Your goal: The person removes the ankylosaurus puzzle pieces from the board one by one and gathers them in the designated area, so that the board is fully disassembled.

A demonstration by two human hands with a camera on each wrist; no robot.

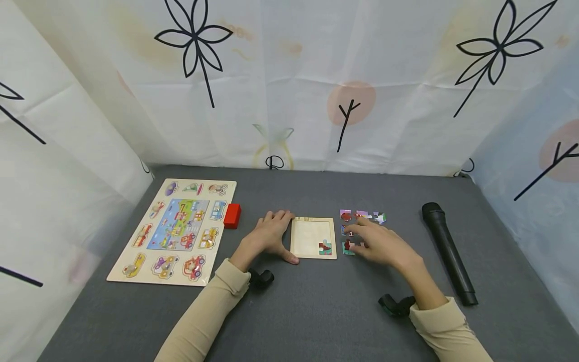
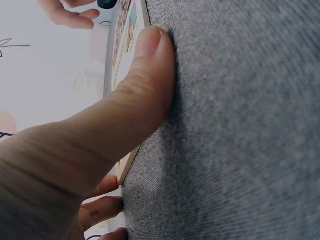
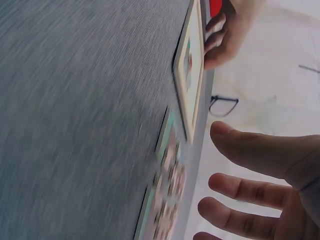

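A small wooden puzzle tray [image 1: 307,239] lies flat on the grey table, with one jigsaw piece [image 1: 325,247] in its near right corner. My left hand [image 1: 270,235] spans the tray's left side. Its thumb lies by the near edge, and the other fingers are at the far left corner. Right of the tray lie several loose jigsaw pieces [image 1: 346,215] in rows. Over them hovers my right hand [image 1: 380,242], fingers loosely spread and hiding part of the pieces. In the right wrist view nothing shows between its thumb and fingers [image 3: 235,187].
A large vehicle picture board [image 1: 154,266] lies at the left, a red block [image 1: 232,216] by its right edge. A black microphone [image 1: 450,254] lies at the right. Printed white cloth [image 1: 294,100] stands behind the table and on both sides.
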